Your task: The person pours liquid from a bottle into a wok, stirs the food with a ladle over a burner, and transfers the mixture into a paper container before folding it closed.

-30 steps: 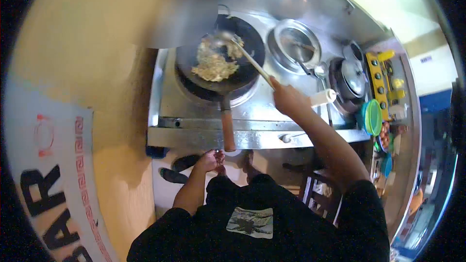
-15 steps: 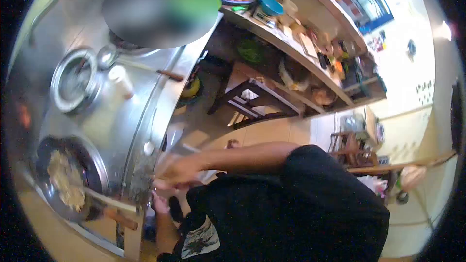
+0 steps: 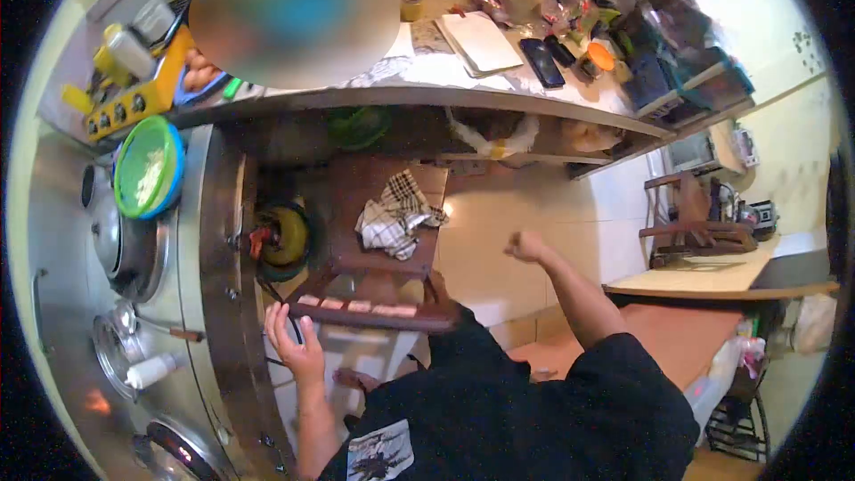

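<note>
Two hands are showing: the left hand (image 3: 296, 349) is hanging with its fingers spread wide just beside one end of the wooden chair (image 3: 341, 214), contact or no contact I'm not managing to tell; the right hand (image 3: 529, 248) is hovering over the tiled floor (image 3: 499, 191), drawn in narrow like a fist, nothing showing in it, its inside hidden. The chair is standing near the steel counter (image 3: 194, 258), its backrest facing the person, its seat lying toward the long counter (image 3: 427, 96). I'm judging the frame stiff, fairly heavy, not fragile; finish is looking smooth, maybe a bit slippery under greasy fingers. Best hold, I'm guessing: the top rail (image 3: 426, 319) near both ends, one hand each side, so the weight isn't twisting. A checkered cloth (image 3: 401, 221) is lying crumpled on the seat; I'm reading that as light, limp, unbreakable, fine for pinching at any raised fold, but likely to be sliding off if the chair is tilting. Wet or dry, I'm not seeing. The green bowl (image 3: 131, 150) is sitting on the steel counter, well apart from both hands.
</note>
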`<move>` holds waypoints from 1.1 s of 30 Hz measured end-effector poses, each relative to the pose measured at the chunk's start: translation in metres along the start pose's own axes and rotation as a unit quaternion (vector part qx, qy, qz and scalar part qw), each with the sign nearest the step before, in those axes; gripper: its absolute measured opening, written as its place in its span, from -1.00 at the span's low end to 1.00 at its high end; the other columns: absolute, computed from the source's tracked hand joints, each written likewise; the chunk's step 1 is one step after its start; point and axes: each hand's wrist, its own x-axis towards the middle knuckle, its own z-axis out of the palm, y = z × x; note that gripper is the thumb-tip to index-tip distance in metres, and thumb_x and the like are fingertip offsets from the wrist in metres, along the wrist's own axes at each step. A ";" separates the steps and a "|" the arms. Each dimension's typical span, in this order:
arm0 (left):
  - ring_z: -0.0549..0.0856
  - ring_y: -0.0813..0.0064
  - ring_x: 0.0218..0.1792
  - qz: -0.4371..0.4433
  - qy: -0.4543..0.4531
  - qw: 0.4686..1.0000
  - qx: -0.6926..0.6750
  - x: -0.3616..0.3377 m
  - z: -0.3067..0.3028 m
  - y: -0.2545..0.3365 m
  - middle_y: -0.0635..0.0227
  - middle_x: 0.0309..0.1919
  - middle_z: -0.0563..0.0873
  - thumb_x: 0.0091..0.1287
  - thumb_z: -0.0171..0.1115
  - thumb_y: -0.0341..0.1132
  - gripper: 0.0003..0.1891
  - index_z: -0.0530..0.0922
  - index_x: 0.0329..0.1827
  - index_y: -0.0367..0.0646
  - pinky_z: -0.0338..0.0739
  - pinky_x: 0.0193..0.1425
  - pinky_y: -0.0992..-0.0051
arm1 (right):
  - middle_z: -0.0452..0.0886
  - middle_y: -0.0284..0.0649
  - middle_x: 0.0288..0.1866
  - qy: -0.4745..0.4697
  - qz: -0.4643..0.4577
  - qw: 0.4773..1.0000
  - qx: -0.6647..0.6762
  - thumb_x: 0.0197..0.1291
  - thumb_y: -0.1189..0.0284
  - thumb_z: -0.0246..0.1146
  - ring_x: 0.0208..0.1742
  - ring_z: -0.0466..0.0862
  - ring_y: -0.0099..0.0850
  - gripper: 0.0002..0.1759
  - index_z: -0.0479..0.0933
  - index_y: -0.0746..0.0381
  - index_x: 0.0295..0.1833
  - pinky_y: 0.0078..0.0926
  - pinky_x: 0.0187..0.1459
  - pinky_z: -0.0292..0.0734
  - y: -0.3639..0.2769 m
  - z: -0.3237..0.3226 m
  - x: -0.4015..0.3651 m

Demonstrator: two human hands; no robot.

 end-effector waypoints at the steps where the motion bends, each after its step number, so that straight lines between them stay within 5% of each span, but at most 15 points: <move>1: 0.46 0.10 0.15 0.078 -0.020 0.996 0.036 0.014 0.017 0.021 0.11 0.05 0.53 0.19 0.21 -0.32 -0.67 0.50 -0.01 -0.27 0.22 0.30 0.19 | 0.64 -0.05 -0.40 0.058 -0.023 0.996 0.065 -0.13 0.17 0.39 -0.30 0.63 -0.12 -0.64 0.59 0.25 -0.36 -0.25 -0.22 0.51 -0.025 -0.043 0.020; 3: 0.46 0.10 0.16 0.111 -0.084 0.985 0.102 0.029 0.049 0.050 0.13 0.04 0.54 0.14 0.22 -0.30 -0.65 0.51 -0.02 -0.25 0.22 0.29 0.17 | 0.59 -0.03 -0.19 0.315 -0.094 0.944 -0.018 -0.10 0.32 0.38 -0.13 0.60 -0.13 -0.59 0.52 0.23 -0.10 -0.22 -0.12 0.49 -0.012 -0.053 0.118; 7: 0.49 0.05 0.10 0.080 -0.134 0.968 0.198 0.032 0.081 0.060 0.17 -0.05 0.59 0.03 0.25 -0.23 -0.65 0.56 -0.12 -0.19 0.25 0.26 0.15 | 0.54 0.00 -0.01 0.275 -0.102 0.955 0.039 0.05 0.43 0.23 0.01 0.55 -0.07 -0.63 0.48 0.20 0.03 -0.17 0.03 0.47 -0.011 -0.083 0.288; 9: 0.52 0.07 0.05 0.063 -0.141 0.966 0.208 0.037 0.084 0.059 0.18 -0.10 0.62 0.03 0.24 -0.24 -0.69 0.56 -0.17 -0.19 0.28 0.21 0.16 | 0.50 0.05 0.09 0.136 -0.035 0.988 -0.057 0.16 0.34 0.09 0.06 0.52 0.01 -0.65 0.47 0.19 0.06 -0.15 0.09 0.44 -0.015 -0.073 0.366; 11: 0.53 0.09 0.04 0.049 -0.146 0.960 0.234 0.040 0.085 0.061 0.19 -0.11 0.62 0.03 0.23 -0.25 -0.70 0.55 -0.18 -0.18 0.29 0.20 0.17 | 0.50 0.05 0.08 0.129 -0.036 0.988 -0.076 0.17 0.33 0.07 0.06 0.52 0.02 -0.65 0.47 0.19 0.06 -0.15 0.08 0.44 -0.023 -0.070 0.397; 27: 0.57 0.18 -0.02 0.027 -0.139 0.962 0.236 0.044 0.082 0.065 0.25 -0.20 0.65 0.03 0.20 -0.31 -0.78 0.56 -0.26 -0.17 0.31 0.15 0.23 | 0.50 0.09 0.08 0.227 -0.123 0.955 -0.145 0.22 0.24 -0.04 0.05 0.52 0.06 -0.61 0.48 0.19 0.06 -0.15 0.08 0.45 0.040 -0.098 0.400; 31: 0.57 0.16 -0.04 0.019 -0.140 0.961 0.238 0.043 0.083 0.067 0.24 -0.21 0.65 0.01 0.20 -0.32 -0.77 0.57 -0.26 -0.17 0.31 0.15 0.23 | 0.51 0.10 0.07 0.308 -0.152 0.924 -0.167 0.23 0.22 -0.07 0.05 0.52 0.07 -0.59 0.48 0.18 0.06 -0.15 0.08 0.45 0.063 -0.096 0.394; 33: 0.57 0.16 -0.04 0.022 -0.137 0.962 0.235 0.041 0.081 0.066 0.25 -0.22 0.65 0.01 0.21 -0.32 -0.78 0.57 -0.26 -0.17 0.31 0.14 0.23 | 0.51 0.10 0.07 0.427 -0.197 0.858 -0.206 0.24 0.21 -0.08 0.05 0.52 0.08 -0.59 0.48 0.18 0.06 -0.15 0.08 0.45 0.076 -0.085 0.389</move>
